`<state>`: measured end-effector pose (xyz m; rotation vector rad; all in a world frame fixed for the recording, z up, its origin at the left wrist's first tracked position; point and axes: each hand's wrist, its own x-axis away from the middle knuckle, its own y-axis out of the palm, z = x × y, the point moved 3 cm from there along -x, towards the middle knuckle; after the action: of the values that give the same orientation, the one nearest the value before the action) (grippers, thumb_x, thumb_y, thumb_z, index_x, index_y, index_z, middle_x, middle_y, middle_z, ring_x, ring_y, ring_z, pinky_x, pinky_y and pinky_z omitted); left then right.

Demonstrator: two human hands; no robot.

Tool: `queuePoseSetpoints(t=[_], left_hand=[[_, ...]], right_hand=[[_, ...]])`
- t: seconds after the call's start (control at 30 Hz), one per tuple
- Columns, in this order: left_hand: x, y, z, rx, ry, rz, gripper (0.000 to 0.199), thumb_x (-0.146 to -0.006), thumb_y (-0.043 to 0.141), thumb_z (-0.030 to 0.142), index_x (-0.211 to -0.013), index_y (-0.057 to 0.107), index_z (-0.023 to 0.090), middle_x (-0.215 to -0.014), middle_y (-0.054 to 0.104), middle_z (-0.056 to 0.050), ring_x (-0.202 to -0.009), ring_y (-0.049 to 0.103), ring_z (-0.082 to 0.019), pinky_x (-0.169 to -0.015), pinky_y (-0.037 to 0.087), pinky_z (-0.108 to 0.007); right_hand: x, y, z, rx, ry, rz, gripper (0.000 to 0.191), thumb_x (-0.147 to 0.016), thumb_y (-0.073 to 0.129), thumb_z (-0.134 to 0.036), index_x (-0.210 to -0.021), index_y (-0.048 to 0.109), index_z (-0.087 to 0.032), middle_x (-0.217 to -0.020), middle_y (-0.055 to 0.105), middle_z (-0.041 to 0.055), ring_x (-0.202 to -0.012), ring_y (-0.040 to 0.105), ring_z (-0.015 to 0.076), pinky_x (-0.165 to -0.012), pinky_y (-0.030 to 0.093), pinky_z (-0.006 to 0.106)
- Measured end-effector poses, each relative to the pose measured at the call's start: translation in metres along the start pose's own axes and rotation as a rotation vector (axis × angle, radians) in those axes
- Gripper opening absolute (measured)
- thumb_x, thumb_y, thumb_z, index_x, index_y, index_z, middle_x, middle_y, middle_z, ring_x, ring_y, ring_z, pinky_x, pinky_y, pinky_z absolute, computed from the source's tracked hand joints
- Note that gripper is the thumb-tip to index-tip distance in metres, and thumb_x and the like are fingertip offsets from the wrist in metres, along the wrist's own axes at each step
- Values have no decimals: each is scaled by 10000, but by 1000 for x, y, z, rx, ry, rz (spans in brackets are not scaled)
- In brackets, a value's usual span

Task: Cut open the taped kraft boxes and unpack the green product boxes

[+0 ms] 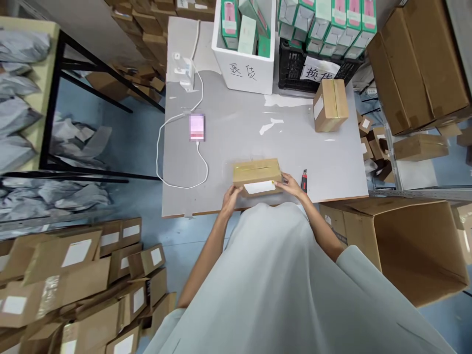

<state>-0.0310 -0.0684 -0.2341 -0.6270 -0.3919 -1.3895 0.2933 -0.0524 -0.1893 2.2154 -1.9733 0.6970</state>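
Note:
A taped cardboard box (257,168) lies near the front edge of the grey table (236,130), with a white label (259,187) on the side facing me. My left hand (231,198) grips its left front corner, fingers closed against the cardboard. At the opposite end, my right hand (289,185) has its fingers on the right front corner, beside the label's end. Just right of that hand lies a red and black utility knife (304,182). The undersides of my fingers are hidden.
Another taped box (331,105) stands at the table's right. Behind are a white bin (242,73) and a black crate (295,69) with green-and-white boxes. A phone (197,128) on a white cable lies left. A large open carton (416,246) stands right; labelled boxes (84,280) are piled left.

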Motion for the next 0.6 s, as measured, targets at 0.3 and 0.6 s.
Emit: queuePoseSetpoints(t=[0.3, 0.6], left_hand=[[8, 41, 2, -10, -23, -30, 555, -1029, 733, 496, -1485, 753, 180, -1548, 756, -181, -1470, 713, -334, -1201, 625, -464], [14, 37, -11, 62, -91, 15, 574, -1115, 582, 599, -1432, 733, 146, -1541, 746, -243, -1395, 767, -309, -1172, 641, -471]], right_hand=[[4, -27, 20, 195, 217, 66, 535, -1038, 777, -694, -1301, 885, -241, -1267, 885, 128, -1164, 832, 367, -1098, 620, 468], [26, -51, 51, -29, 224, 25, 504, -1105, 672, -623, -1362, 867, -236, -1372, 863, 81, -1399, 751, 317, -1252, 567, 516]])
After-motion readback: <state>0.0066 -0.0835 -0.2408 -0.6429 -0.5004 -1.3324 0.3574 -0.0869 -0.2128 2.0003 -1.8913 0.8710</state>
